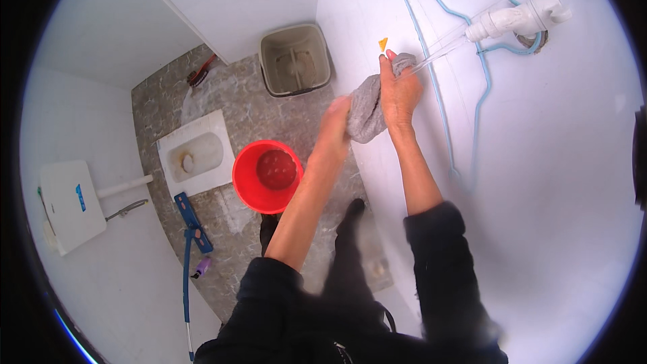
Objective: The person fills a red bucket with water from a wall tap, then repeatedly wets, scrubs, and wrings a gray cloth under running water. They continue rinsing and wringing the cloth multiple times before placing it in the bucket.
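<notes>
A wet grey cloth (367, 111) is bunched between my two hands, beside the white wall. My left hand (336, 116), slightly blurred, grips its lower left part. Closed around the upper part is my right hand (401, 88), with a fold of cloth sticking out past the fingers. Thin streams of water run from a white plastic pipe fitting (510, 24) on the wall down to the cloth at my right hand. A light-blue wire hanger (438, 92) hangs from the pipe area. Below and left of my left hand, a red bucket (243, 182) stands on the floor with some liquid inside.
A grey-beige bin (264, 68) stands against the back wall. Left of the bucket is a white squat toilet (225, 134). A brush (198, 77), a blue flat mop (194, 222) and a purple bottle (203, 267) lie on the floor. A white cistern (71, 202) is on the left wall.
</notes>
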Motion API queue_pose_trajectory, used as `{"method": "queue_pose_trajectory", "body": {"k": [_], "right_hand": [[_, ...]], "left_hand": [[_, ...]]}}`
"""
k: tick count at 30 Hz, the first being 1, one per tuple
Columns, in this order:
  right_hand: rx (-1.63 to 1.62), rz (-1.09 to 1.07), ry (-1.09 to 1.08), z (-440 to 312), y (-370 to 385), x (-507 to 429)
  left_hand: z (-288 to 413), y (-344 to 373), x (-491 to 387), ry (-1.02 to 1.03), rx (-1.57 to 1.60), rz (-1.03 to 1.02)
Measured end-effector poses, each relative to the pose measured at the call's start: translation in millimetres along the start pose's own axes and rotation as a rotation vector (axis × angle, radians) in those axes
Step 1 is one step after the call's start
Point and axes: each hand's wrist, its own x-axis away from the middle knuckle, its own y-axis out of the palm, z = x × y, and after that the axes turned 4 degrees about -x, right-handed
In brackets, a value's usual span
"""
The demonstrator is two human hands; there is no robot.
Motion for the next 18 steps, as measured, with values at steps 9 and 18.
{"method": "queue_pose_trajectory", "body": {"k": [9,18], "right_hand": [[-0.249,-0.706,-0.141,-34.3,-30.0,38.7],[-0.391,-0.375,0.865,36.8,-38.6,37.3]], "left_hand": [[20.2,-10.2,31.2,-0.067,0.408,-0.062],[16.7,-11.8,31.9,-0.103,0.544,-0.255]]}}
